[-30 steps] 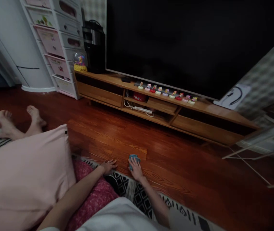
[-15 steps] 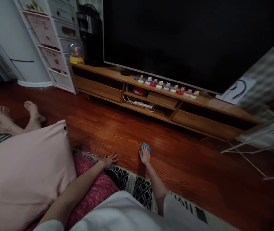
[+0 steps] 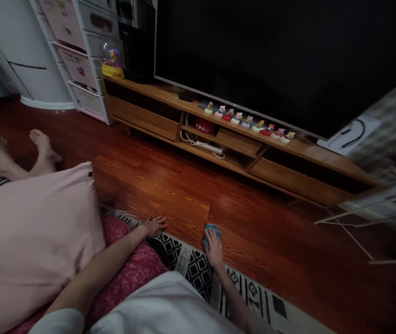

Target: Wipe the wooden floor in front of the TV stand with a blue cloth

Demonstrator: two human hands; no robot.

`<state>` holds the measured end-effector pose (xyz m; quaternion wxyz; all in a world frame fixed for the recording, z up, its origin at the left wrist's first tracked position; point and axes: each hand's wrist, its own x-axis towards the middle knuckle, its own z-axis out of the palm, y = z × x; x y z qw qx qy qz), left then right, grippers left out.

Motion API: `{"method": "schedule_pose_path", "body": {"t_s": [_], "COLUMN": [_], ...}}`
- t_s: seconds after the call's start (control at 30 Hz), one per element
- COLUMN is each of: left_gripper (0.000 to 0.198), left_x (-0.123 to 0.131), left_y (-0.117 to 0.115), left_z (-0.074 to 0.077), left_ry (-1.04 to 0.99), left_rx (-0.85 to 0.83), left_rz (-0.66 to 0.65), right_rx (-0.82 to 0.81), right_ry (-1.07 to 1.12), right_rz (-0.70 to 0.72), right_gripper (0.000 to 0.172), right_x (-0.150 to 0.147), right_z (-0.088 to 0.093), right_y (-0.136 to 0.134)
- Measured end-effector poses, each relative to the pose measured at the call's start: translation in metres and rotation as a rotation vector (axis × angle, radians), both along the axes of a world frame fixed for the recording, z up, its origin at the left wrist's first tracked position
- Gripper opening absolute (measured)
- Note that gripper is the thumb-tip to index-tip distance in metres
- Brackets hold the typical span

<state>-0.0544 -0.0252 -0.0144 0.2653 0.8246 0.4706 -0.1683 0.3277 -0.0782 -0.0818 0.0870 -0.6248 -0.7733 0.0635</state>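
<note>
My right hand [image 3: 213,248] presses a crumpled blue cloth [image 3: 213,227] against the reddish-brown wooden floor [image 3: 180,204], just past the edge of the patterned rug [image 3: 198,269]. The fingers lie over the cloth, which shows around the fingertips. To the left, my left hand [image 3: 154,225] rests on the floor by the rug's edge. Its fingers are spread and nothing is in them.
Ahead runs a low wooden TV stand [image 3: 218,160] with a row of small figurines [image 3: 248,121] below a large dark television [image 3: 270,55]. A pink pillow [image 3: 37,227] lies at left, near another person's feet [image 3: 41,146]. A thin-framed rack [image 3: 358,225] stands at right.
My right hand has drawn the cloth back toward me, closer to the rug. My left hand stays planted. The view has tilted slightly downward.
</note>
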Motion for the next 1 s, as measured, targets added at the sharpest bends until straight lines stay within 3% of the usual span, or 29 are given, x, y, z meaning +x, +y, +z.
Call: {"method": "schedule_pose_path", "body": {"t_s": [0.13, 0.2, 0.27, 0.33, 0.4, 0.5, 0.57, 0.67, 0.73, 0.87, 0.93, 1.0], "left_gripper": [0.069, 0.071, 0.071, 0.071, 0.072, 0.071, 0.070, 0.069, 0.068, 0.069, 0.068, 0.067], "left_x": [-0.001, -0.001, -0.002, -0.002, -0.002, -0.001, 0.000, 0.000, 0.000, -0.001, 0.000, 0.001], "left_y": [0.000, 0.001, 0.002, 0.002, 0.002, 0.002, 0.002, 0.001, 0.001, 0.001, 0.001, 0.002], "left_z": [0.000, 0.000, 0.000, 0.000, 0.000, -0.001, -0.001, -0.003, -0.003, -0.002, -0.002, -0.001], "left_ry": [0.005, 0.017, 0.008, -0.010, -0.005, 0.017, 0.012, -0.016, -0.030, -0.022, -0.019, -0.017], "left_rx": [0.008, -0.005, -0.003, 0.002, -0.005, -0.014, -0.014, -0.024, -0.030, -0.028, -0.016, -0.009], "left_rz": [-0.014, -0.017, -0.014, -0.016, -0.016, -0.004, 0.006, 0.016, 0.021, 0.018, 0.013, 0.010], "right_rx": [0.012, 0.025, 0.028, 0.000, -0.030, 0.007, 0.050, 0.081, 0.078, 0.076, 0.095, 0.122], "right_ry": [-0.032, -0.028, -0.009, 0.003, 0.003, 0.016, 0.038, 0.051, 0.037, -0.008, -0.008, 0.006], "right_rz": [-0.428, -0.580, -0.616, -0.516, -0.319, 0.025, 0.222, 0.369, 0.331, -0.056, -0.315, -0.551], "right_gripper": [0.058, 0.060, 0.061, 0.061, 0.058, 0.057, 0.058, 0.059, 0.057, 0.055, 0.057, 0.059], "right_x": [0.035, 0.027, 0.002, -0.037, -0.082, -0.134, -0.144, -0.113, -0.070, 0.014, 0.031, 0.025], "right_z": [0.011, 0.016, 0.021, 0.024, 0.023, 0.015, 0.008, -0.001, -0.004, -0.001, 0.003, 0.008], "right_y": [0.043, 0.071, 0.094, 0.107, 0.108, 0.087, 0.066, 0.039, 0.031, 0.039, 0.051, 0.065]}}
